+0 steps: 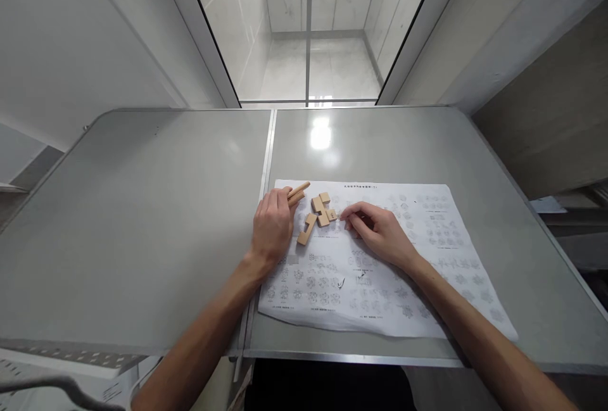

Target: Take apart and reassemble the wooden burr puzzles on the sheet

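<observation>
My left hand (273,224) rests on the left side of a printed sheet (389,309), its fingers curled round wooden burr puzzle pieces (297,197) whose ends stick out past the fingertips. Part of these pieces is hidden by the hand. Just right of it, a notched wooden bar (307,230) lies slanted on the paper. Close beside that bar is a small cluster of interlocked wooden pieces (319,207). My right hand (377,228) lies on the sheet, fingers loosely bent and thumb apart, holding nothing visible. Its index fingertip is near the cluster's right-hand end (331,215).
The sheet carries rows of small puzzle diagrams and lies on a grey table (156,221) with a metal seam (268,145). Past the far edge stands a framed glass panel (327,63). A white perforated object (61,360) sits at lower left, below the table edge.
</observation>
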`<state>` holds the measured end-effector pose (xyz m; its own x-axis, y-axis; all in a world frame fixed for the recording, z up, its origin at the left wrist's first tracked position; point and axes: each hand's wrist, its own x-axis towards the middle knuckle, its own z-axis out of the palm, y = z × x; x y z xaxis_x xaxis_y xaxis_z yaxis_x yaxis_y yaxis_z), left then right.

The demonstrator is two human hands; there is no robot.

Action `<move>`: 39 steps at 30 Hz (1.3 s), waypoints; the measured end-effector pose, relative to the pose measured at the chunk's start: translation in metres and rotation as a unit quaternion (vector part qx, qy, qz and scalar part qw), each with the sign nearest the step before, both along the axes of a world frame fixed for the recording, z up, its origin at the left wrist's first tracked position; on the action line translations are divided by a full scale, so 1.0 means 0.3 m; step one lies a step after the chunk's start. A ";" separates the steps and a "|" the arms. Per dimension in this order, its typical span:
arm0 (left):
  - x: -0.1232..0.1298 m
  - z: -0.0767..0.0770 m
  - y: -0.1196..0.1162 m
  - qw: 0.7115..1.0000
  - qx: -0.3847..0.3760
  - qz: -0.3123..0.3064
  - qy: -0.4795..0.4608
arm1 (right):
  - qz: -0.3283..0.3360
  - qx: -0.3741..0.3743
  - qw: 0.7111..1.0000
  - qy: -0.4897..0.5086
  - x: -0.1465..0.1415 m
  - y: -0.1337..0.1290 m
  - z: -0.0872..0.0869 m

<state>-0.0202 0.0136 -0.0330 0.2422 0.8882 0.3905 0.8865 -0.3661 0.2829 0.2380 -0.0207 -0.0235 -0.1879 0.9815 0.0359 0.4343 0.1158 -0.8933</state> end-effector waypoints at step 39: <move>0.005 0.140 -0.014 0.701 -0.535 -0.320 -0.347 | 0.044 0.051 0.997 0.023 -0.017 -0.001 0.013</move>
